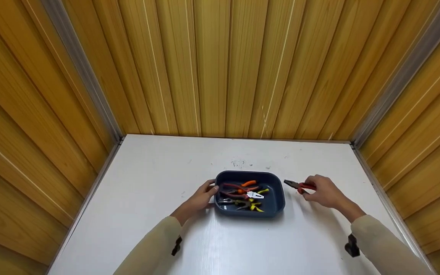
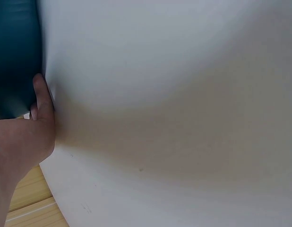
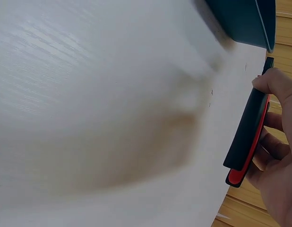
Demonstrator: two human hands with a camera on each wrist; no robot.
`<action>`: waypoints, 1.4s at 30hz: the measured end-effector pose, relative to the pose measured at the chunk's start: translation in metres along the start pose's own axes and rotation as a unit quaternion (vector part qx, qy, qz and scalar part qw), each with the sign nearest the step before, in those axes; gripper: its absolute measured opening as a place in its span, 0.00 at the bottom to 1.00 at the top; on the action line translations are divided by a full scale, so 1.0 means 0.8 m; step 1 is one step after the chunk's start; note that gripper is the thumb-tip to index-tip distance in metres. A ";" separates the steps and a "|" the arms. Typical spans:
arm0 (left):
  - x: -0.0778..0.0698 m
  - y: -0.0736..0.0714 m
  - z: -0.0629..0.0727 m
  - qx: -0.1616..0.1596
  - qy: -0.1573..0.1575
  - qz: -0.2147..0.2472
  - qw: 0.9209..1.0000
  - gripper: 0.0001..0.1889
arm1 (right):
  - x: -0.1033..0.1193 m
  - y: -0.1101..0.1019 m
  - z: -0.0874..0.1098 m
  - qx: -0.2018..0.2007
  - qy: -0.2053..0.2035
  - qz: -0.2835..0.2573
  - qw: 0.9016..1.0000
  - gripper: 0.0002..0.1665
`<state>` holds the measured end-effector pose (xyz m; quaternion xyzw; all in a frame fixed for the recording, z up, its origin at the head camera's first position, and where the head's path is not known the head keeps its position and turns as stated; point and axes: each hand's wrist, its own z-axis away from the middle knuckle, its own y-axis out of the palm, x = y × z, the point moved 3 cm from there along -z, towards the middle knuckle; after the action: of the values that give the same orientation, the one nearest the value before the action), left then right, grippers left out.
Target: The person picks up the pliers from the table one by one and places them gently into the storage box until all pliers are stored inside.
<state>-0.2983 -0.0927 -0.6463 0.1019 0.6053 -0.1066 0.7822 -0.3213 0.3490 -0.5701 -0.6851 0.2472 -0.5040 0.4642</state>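
A dark blue plastic bin (image 1: 275, 206) stands on the white table with several pliers lying in it. My left hand (image 1: 201, 196) grips the bin's left end, thumb at the rim and fingers along the outside wall. In the left wrist view, the fingers of that hand (image 2: 37, 113) lie against the bin's side (image 2: 16, 56). To the right of the bin, my right hand (image 1: 325, 191) holds combination pliers (image 1: 292, 184) by their red-and-black handles, nose toward the bin. The right wrist view shows the thumb and fingers around these handles (image 3: 250, 127), above the table.
Inside the bin are red-handled pliers with a white head (image 1: 255, 195), orange-handled pliers (image 1: 249, 183) and yellow-handled pliers (image 1: 256, 208). Wood-patterned panels (image 1: 212, 68) wall the table (image 1: 159, 164) at the back and both sides. Dark marks spot the tabletop behind the bin.
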 end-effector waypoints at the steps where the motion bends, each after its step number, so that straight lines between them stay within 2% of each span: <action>1: 0.000 0.000 0.000 0.000 0.000 0.001 1.000 0.27 | 0.001 0.000 -0.001 0.001 0.003 -0.001 1.000 0.13; 6: -0.001 0.000 0.000 0.001 0.000 0.001 1.000 0.27 | 0.003 0.001 -0.004 0.001 0.007 -0.008 1.000 0.14; 11: 0.000 0.000 0.001 0.005 0.002 0.002 1.000 0.27 | 0.007 0.004 -0.006 -0.001 -0.005 -0.012 1.000 0.14; 18: -0.004 0.000 0.004 0.004 0.002 -0.018 1.000 0.28 | 0.018 0.007 -0.008 -0.006 -0.015 -0.017 1.000 0.12; 27: -0.005 0.001 0.004 0.007 0.006 -0.009 1.000 0.27 | 0.032 0.010 -0.015 -0.001 -0.031 -0.022 0.999 0.13; 38: -0.003 0.001 0.000 0.009 0.007 0.000 1.000 0.25 | 0.049 0.015 -0.020 0.018 -0.032 -0.019 0.999 0.17; 42: -0.002 0.000 0.000 0.007 0.004 -0.003 1.000 0.26 | 0.055 0.017 -0.021 0.013 -0.051 -0.018 0.998 0.16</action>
<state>-0.2985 -0.0926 -0.6444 0.1062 0.6078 -0.1129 0.7788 -0.3186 0.3006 -0.5608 -0.7081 0.2042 -0.4798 0.4760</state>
